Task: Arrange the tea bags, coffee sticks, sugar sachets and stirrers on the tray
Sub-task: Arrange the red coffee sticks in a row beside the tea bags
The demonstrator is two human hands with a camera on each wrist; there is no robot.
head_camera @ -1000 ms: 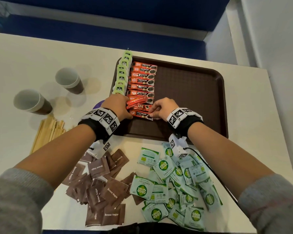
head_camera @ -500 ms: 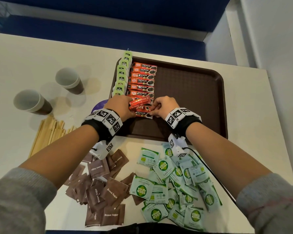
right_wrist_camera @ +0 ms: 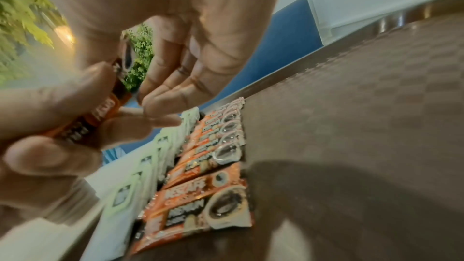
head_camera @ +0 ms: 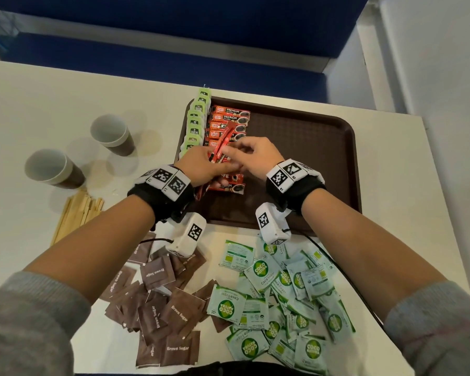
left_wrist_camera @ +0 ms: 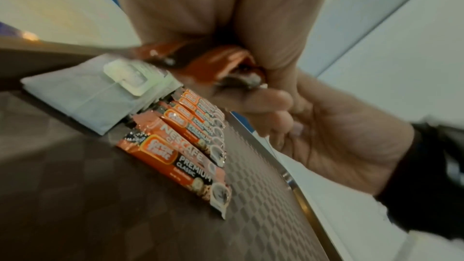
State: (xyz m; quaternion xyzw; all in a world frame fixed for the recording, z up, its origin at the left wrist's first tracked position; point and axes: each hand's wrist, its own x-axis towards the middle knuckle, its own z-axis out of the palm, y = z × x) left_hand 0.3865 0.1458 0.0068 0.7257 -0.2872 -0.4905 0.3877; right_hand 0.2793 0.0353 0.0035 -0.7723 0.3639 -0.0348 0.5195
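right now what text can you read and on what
"PREMIUM CLASSIC": coffee sticks on the tray.
"NESCAFE": a stick near the row's front.
"Brown Sugar": brown sachets.
"COCO NATURA", "Coco Sugar": green sachets.
Tea bag tags and the sachets' fine print: too small.

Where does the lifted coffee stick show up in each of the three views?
Head: lifted coffee stick centre, between both hands, above the row.
Left wrist: upper middle, gripped in the left hand.
Right wrist: left side, by the right hand.
Shared landmark: row of coffee sticks on the tray.
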